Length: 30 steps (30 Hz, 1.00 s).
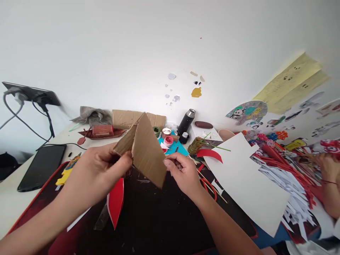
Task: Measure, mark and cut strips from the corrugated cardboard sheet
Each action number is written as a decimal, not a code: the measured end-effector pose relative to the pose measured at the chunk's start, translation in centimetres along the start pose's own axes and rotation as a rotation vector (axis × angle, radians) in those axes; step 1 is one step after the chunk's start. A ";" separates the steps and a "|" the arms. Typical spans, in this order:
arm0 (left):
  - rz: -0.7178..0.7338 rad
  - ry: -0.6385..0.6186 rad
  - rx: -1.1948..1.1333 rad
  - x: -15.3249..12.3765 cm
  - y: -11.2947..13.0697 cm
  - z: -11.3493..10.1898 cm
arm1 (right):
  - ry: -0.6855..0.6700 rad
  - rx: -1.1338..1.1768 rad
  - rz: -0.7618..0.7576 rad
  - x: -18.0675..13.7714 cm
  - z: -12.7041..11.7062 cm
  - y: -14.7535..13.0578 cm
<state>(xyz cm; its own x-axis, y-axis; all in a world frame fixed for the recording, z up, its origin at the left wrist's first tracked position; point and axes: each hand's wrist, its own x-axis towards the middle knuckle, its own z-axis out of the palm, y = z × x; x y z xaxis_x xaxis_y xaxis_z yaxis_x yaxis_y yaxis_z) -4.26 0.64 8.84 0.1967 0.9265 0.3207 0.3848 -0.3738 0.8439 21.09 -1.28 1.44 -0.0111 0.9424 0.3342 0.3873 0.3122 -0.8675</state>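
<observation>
Both my hands hold up a folded piece of brown cardboard point(145, 148) above a dark desk mat point(148, 219). My left hand point(98, 173) pinches its left flap, fingers closed on the fold. My right hand point(182, 171) pinches the lower right edge between thumb and fingers. A red pointed paper piece point(116, 202) hangs or lies just below my left hand. Red-handled scissors point(208, 186) lie on the mat beside my right wrist.
A large white sheet point(247, 177) lies right of my hands, with a red paper crescent point(209, 154) on it. Paint pots point(168, 140), a black flask point(186, 122), a red model boat point(102, 131) and a cardboard slab point(124, 118) stand behind. A dark tablet point(42, 166) lies left. Another person's hand point(328, 170) rests far right among paper scraps.
</observation>
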 end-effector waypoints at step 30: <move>0.626 -0.091 0.470 -3.1 2.3 5.9 | 0.150 -0.143 -0.278 -3.5 0.9 -3.8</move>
<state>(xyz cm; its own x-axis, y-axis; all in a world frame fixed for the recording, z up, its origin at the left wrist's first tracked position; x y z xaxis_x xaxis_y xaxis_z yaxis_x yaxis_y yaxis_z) 1.33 -3.37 7.20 0.5679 0.5378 0.6231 0.5147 -0.8228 0.2410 18.79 -5.64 3.20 -0.0033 0.7921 0.6104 0.5138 0.5250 -0.6785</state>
